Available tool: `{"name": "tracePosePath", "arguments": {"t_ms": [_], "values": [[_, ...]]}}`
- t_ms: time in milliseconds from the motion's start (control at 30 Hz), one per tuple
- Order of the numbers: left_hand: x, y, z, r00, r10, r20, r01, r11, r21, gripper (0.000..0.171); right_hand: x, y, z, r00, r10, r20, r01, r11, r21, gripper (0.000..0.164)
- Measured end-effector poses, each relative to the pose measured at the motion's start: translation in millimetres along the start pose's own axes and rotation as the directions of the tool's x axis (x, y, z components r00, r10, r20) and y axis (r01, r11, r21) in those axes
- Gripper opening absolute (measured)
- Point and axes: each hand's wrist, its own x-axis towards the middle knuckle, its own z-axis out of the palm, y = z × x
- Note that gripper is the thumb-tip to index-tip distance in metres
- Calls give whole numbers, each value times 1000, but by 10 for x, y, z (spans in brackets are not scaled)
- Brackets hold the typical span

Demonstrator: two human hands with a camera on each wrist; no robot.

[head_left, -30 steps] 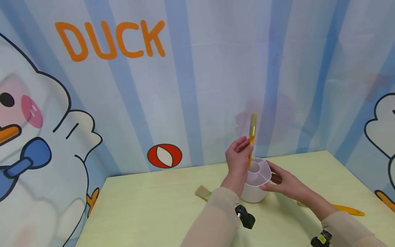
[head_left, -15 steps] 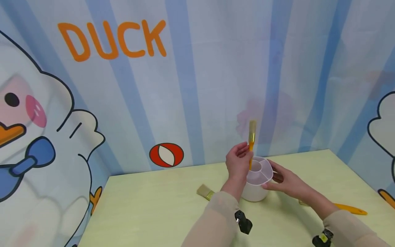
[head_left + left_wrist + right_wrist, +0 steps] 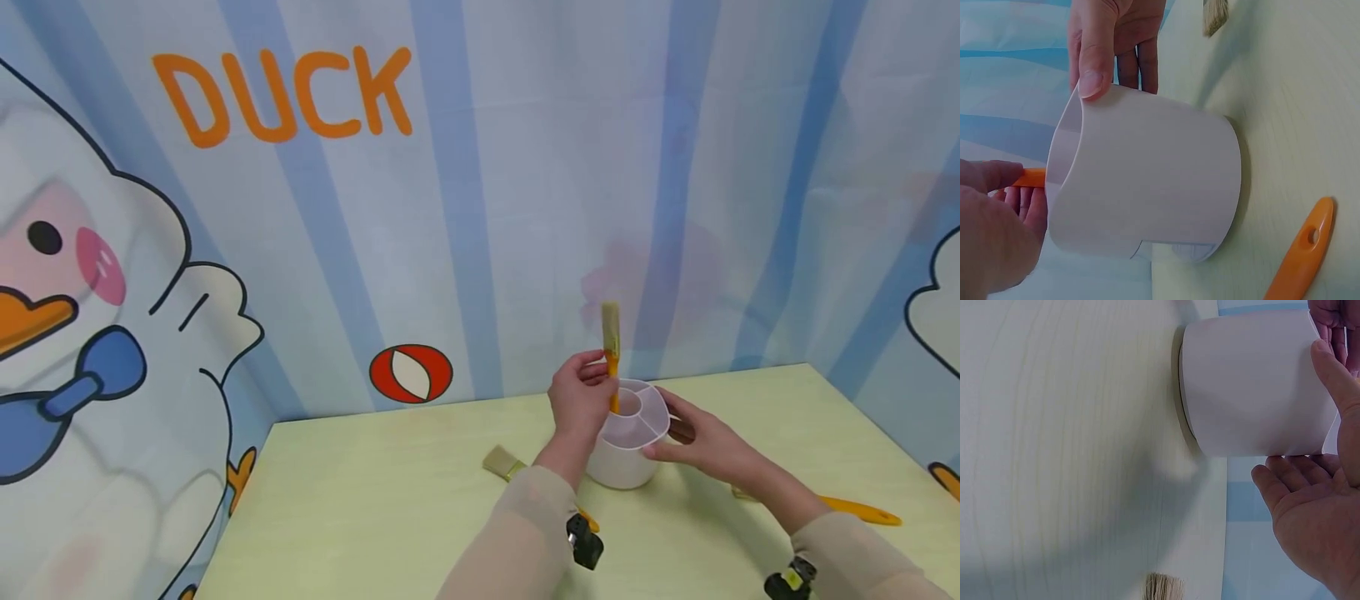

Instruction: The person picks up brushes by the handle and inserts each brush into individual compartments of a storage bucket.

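In the head view, my left hand (image 3: 583,396) pinches the orange handle of a paintbrush (image 3: 611,329). The brush stands nearly upright, bristles up, its lower end inside the round middle compartment of a white divided holder (image 3: 621,465). My right hand (image 3: 708,442) grips the holder's right side near the rim, thumb in front and fingers behind. The left wrist view shows the orange handle (image 3: 1030,177) entering the holder's opening (image 3: 1066,147). From the right wrist, the holder's plain outer wall (image 3: 1254,387) is seen, its base on the table; the handle's end is hidden.
A second paintbrush (image 3: 504,462) lies left of the holder, partly under my left forearm. Another brush with an orange handle (image 3: 858,510) lies at the right, partly behind my right forearm. A printed curtain (image 3: 525,208) backs the pale table (image 3: 375,500).
My left hand has lowered the paintbrush a little into the holder, so its bristles stand lower. The right hand keeps its grip on the holder. The head view has shifted slightly.
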Motion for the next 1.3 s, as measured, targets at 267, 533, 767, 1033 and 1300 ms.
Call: {"name": "tracePosePath", "arguments": {"t_ms": [267, 533, 767, 1033, 1300], "values": [[10, 25, -45, 998, 28, 54, -35, 989, 141, 33, -17, 22, -11, 1000, -7, -13, 7, 1000, 4, 99], [24, 25, -116, 996, -34, 87, 18, 984, 175, 31, -26, 38, -13, 1000, -1, -4, 1, 1000, 27, 99], [19, 21, -170, 992, -31, 124, 8, 983, 184, 30, -26, 34, -8, 1000, -14, -5, 15, 1000, 25, 99], [47, 43, -192, 991, -74, 110, 51, 979, 198, 27, -15, 24, -4, 1000, -1, 3, 1, 999, 33, 100], [60, 39, -190, 992, -100, 83, 83, 979, 188, 21, -15, 5, -5, 1000, 5, 2, -5, 999, 35, 101]]}}
